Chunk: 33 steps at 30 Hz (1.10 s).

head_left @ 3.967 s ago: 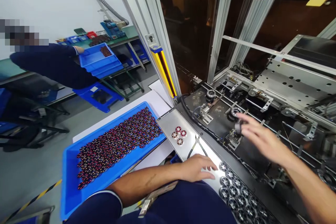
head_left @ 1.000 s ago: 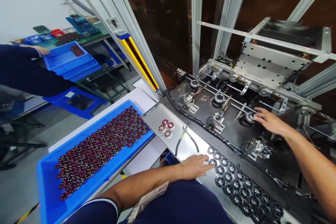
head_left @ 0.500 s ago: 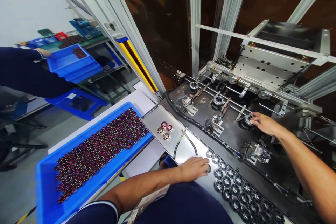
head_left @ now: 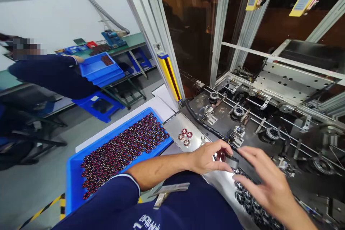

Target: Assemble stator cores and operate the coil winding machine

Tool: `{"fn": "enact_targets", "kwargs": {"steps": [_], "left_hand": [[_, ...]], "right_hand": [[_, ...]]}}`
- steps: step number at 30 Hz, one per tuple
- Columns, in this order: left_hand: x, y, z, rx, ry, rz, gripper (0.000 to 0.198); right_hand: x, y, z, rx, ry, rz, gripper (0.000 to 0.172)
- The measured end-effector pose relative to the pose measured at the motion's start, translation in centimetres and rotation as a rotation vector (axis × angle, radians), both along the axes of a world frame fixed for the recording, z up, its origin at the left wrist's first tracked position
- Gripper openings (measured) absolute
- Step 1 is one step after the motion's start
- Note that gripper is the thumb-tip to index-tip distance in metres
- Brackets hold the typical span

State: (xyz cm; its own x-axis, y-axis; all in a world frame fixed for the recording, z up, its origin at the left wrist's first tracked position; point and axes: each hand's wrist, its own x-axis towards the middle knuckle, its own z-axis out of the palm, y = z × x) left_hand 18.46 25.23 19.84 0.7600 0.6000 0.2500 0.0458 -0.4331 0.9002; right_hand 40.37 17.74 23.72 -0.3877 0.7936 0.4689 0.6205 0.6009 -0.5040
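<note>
Stretching away beyond the steel plate [head_left: 175,126], the machine bed [head_left: 280,86] is showing its row of fixtures [head_left: 238,111] with no hand among them. Half a second ago the right hand [head_left: 265,183] was resting on one of those fixtures; now it is hanging over the near end of the plate. Just left of the plate, the blue tray [head_left: 71,176] is lying full of red-and-dark discs [head_left: 124,147], untouched. Far to the left of the plate, a co-worker's sleeve [head_left: 54,72] is reaching over another surface.

Above the plate, the left hand [head_left: 208,158] is no longer lying flat on the rows of dark round parts [head_left: 248,201]. It is lifting clear, its fingers [head_left: 222,156] pinching one dark ring [head_left: 231,161], so the work is now gathering over the plate rather than at the bed. The right hand is spreading its fingers [head_left: 244,152] loosely, gripping nothing, with the forefinger coming in over the ring; whether it is touching cannot be told.

Beneath the left hand the cutters [head_left: 202,140] are lying on the plate, mostly hidden. Three loose discs [head_left: 185,137] are sitting near the plate's far left corner, apart from both hands.
</note>
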Motion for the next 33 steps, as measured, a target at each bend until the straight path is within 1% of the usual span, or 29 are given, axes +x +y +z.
{"fn": "enact_targets", "kwargs": {"steps": [1,2,3,6,7,8,10,13,15,18,19,21,24,27,29,30,32,33], "left_hand": [[0.0,-0.2,0.1,-0.026,-0.037,-0.005,0.049],[0.0,-0.4,0.1,-0.079,-0.086,-0.019,0.05],[0.2,-0.7,0.0,-0.172,-0.146,-0.038,0.051],[0.7,-1.7,-0.3,-0.516,-0.313,-0.091,0.054],[0.9,-2.0,-0.3,-0.582,-0.337,-0.096,0.054],[1.0,-2.2,-0.2,-0.612,-0.348,-0.089,0.053],[1.0,-2.2,0.0,-0.593,-0.34,-0.061,0.049],[0.7,-1.7,0.8,-0.531,-0.311,-0.03,0.039],[0.5,-1.4,1.3,-0.411,-0.27,-0.019,0.035],[0.3,-1.2,1.8,-0.175,-0.195,-0.02,0.035],[0.3,-1.2,1.9,-0.123,-0.172,-0.026,0.036],[0.2,-1.3,2.0,-0.087,-0.141,-0.036,0.037],[0.0,-1.4,2.2,-0.098,-0.143,-0.043,0.037],[-0.1,-1.5,2.3,-0.147,-0.168,-0.042,0.037],[-0.1,-1.7,2.0,-0.146,-0.184,0.029,0.041],[-0.1,-1.8,1.8,-0.125,-0.198,0.081,0.046],[0.0,-1.9,1.4,-0.056,-0.224,0.171,0.057],[0.0,-2.0,1.2,-0.017,-0.228,0.202,0.058]], "right_hand": [[-1.5,-0.9,-0.1,0.008,0.037,0.017,0.054],[-2.7,-1.6,-0.3,0.018,0.072,0.0,0.052],[-3.5,-2.1,-0.7,0.029,0.113,-0.033,0.051],[-4.5,-2.9,-1.9,0.092,0.217,-0.16,0.054],[-4.5,-3.1,-2.2,0.108,0.236,-0.191,0.055],[-4.4,-3.3,-2.3,0.104,0.243,-0.21,0.055],[-3.9,-3.7,-2.0,0.017,0.224,-0.219,0.051],[-2.6,-3.7,-0.9,-0.212,0.213,-0.162,0.037],[-1.7,-3.1,0.0,-0.358,0.261,-0.103,0.03],[-0.9,-1.6,1.0,-0.632,0.356,-0.03,0.023],[-0.8,-1.0,1.3,-0.723,0.381,0.002,0.023],[-0.8,0.0,1.6,-0.865,0.416,0.08,0.026],[-1.1,0.8,1.6,-0.969,0.456,0.173,0.031],[-1.9,0.9,1.1,-1.038,0.611,0.169,0.03],[-2.7,0.6,0.7,-1.069,0.79,0.117,0.028],[-3.2,0.4,0.4,-1.074,0.881,0.089,0.028],[-3.9,0.1,-0.1,-1.072,1.028,0.063,0.027],[-4.2,0.0,-0.3,-1.074,1.077,0.064,0.027]]}}
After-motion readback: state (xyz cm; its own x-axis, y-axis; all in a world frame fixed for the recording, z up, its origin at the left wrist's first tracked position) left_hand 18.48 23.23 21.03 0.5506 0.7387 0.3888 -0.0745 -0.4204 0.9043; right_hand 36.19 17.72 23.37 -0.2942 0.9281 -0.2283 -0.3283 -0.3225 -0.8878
